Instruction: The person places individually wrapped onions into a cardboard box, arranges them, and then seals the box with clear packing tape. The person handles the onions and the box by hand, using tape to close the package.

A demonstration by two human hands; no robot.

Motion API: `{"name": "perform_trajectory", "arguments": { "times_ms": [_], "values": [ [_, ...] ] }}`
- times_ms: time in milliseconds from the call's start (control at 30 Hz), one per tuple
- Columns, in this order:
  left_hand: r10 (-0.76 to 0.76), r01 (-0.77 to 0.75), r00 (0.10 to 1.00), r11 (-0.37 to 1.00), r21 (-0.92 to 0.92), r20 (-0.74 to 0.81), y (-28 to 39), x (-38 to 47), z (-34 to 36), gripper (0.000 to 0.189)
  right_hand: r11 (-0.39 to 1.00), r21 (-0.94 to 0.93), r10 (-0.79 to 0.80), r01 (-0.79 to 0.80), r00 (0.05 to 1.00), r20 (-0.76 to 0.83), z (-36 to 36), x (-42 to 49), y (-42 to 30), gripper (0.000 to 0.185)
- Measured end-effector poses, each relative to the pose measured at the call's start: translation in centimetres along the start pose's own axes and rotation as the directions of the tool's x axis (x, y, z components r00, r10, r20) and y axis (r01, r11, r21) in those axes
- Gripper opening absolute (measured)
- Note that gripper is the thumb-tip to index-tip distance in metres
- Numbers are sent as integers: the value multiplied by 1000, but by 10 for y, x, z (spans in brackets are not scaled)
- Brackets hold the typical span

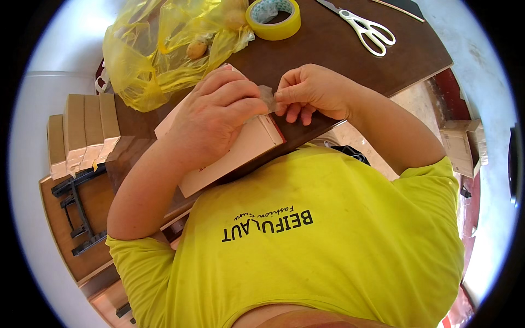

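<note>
A white flat box (pixel 250 147) with a red edge lies at a slant on the dark brown table (pixel 328 45), close against my shirt. Across its top rests my left hand (pixel 221 106), fingers curled toward the far edge and holding it. A small piece of clear tape (pixel 267 97) shows at the box's right end, touching my left fingers. Its free side is pinched between the thumb and fingers of my right hand (pixel 305 92), just off the box's end. My left hand hides much of the box top.
Beyond the box lie a yellow plastic bag (pixel 143 53) with round brown items, a yellow tape roll (pixel 283 29) and white-handled scissors (pixel 371 35). Several cardboard boxes (pixel 84 127) stand at left, above a black metal frame (pixel 80 205). An open carton (pixel 455 143) is at far right.
</note>
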State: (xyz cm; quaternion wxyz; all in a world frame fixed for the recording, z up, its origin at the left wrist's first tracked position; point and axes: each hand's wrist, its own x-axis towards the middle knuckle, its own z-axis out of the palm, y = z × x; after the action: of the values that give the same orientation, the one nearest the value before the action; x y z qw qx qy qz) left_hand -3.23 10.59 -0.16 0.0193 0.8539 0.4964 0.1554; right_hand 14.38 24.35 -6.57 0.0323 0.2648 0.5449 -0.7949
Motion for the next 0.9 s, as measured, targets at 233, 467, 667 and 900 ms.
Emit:
{"name": "perform_trajectory", "arguments": {
  "times_ms": [233,467,667,900],
  "values": [
    [18,-10,991,998,-65,135,-6,9,-8,27,974,199,-106,111,994,-33,8,9,15,15],
    [23,-4,993,987,-161,120,-14,7,-2,26,984,82,-153,157,987,-56,12,11,15,12],
    [18,-9,996,994,-108,91,-11,4,1,25,996,-43,-76,75,997,-12,11,10,7,15],
    [15,-2,992,995,-99,129,-11,6,0,19,989,-75,-131,128,991,-32,19,14,9,17]
  ]
}}
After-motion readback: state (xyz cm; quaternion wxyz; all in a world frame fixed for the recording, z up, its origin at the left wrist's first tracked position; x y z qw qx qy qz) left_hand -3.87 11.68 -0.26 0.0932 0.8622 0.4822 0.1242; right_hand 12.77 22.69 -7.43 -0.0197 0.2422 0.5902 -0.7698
